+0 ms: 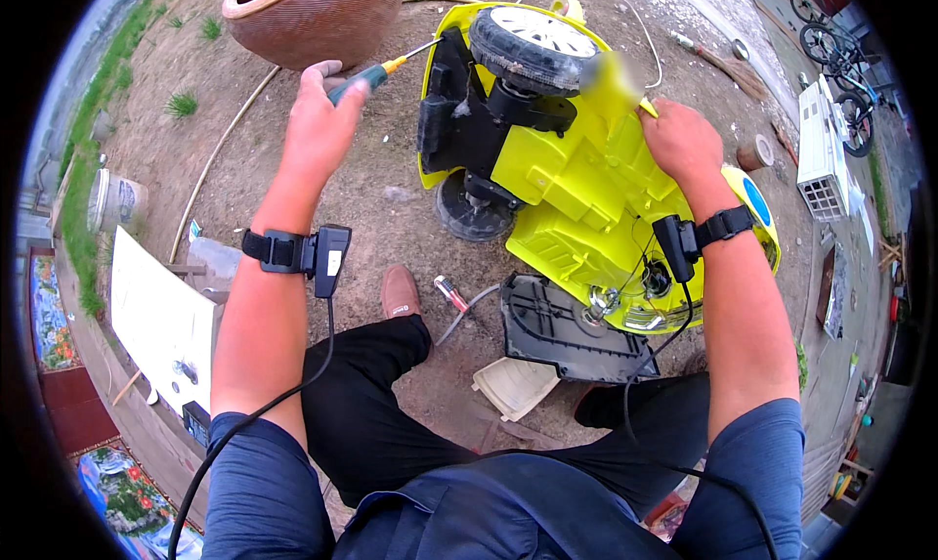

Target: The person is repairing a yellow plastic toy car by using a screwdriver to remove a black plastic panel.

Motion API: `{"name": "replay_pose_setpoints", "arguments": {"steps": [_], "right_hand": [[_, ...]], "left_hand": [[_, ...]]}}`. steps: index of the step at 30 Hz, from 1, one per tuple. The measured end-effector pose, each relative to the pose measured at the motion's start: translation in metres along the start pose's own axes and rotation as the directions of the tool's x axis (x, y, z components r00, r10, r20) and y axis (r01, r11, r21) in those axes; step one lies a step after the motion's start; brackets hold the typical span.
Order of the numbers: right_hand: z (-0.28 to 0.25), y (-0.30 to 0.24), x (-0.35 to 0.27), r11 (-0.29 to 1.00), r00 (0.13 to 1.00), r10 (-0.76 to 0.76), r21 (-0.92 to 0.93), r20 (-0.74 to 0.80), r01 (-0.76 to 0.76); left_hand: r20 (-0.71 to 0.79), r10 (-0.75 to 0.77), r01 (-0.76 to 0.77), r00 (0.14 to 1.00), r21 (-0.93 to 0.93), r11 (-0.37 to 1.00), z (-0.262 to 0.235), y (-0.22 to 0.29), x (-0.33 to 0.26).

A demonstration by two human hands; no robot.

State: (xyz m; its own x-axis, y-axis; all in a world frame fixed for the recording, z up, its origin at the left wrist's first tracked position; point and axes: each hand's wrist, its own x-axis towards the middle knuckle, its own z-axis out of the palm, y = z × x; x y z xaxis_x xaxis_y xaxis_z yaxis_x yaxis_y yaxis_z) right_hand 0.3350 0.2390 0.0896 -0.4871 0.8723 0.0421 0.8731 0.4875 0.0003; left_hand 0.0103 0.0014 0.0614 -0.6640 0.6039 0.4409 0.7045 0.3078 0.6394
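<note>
A yellow ride-on toy car (562, 174) lies tipped over in front of me, its hollow underside toward me. My left hand (322, 120) is closed around the teal and yellow handle of a screwdriver (369, 78). The screwdriver's shaft points right, its tip at the black part (451, 115) on the car's left edge; whether it touches a screw I cannot tell. My right hand (684, 142) grips the yellow edge of the car body on the right. A white-rimmed black wheel (535, 47) sits uppermost, and a second black wheel (474, 206) is lower left.
A black plastic panel (576, 330) and a cream plastic piece (516, 387) lie on the dirt near my legs. Beside my shoe is a red and grey tool (450, 292). A big brown clay pot (318, 18) stands far left, and a white board (161, 316) nearer left.
</note>
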Motion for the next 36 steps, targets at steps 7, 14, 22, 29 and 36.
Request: {"name": "replay_pose_setpoints", "arguments": {"steps": [7,14,22,29,36], "right_hand": [[0.001,0.003,-0.001,1.0,1.0,0.006,-0.01,-0.012,-0.006],[0.003,0.003,0.001,1.0,1.0,-0.001,-0.014,-0.016,0.0],[0.003,0.004,0.0,1.0,0.999,-0.021,-0.016,-0.026,0.021],[0.002,-0.001,0.0,1.0,1.0,-0.019,-0.006,-0.023,0.018],[0.0,-0.001,-0.001,1.0,1.0,-0.01,-0.02,-0.018,0.01]], "left_hand": [[0.228,-0.366,0.413,0.902,-0.214,0.885,-0.002,0.015,0.003],[0.076,-0.208,0.22,0.975,-0.232,0.948,0.001,0.011,0.0],[0.043,-0.204,0.209,0.978,-0.204,0.956,0.002,0.006,0.001],[0.014,-0.102,0.103,0.995,-0.172,0.98,0.001,-0.01,0.003],[0.062,-0.214,0.223,0.975,-0.281,0.934,-0.001,0.003,-0.001]]}}
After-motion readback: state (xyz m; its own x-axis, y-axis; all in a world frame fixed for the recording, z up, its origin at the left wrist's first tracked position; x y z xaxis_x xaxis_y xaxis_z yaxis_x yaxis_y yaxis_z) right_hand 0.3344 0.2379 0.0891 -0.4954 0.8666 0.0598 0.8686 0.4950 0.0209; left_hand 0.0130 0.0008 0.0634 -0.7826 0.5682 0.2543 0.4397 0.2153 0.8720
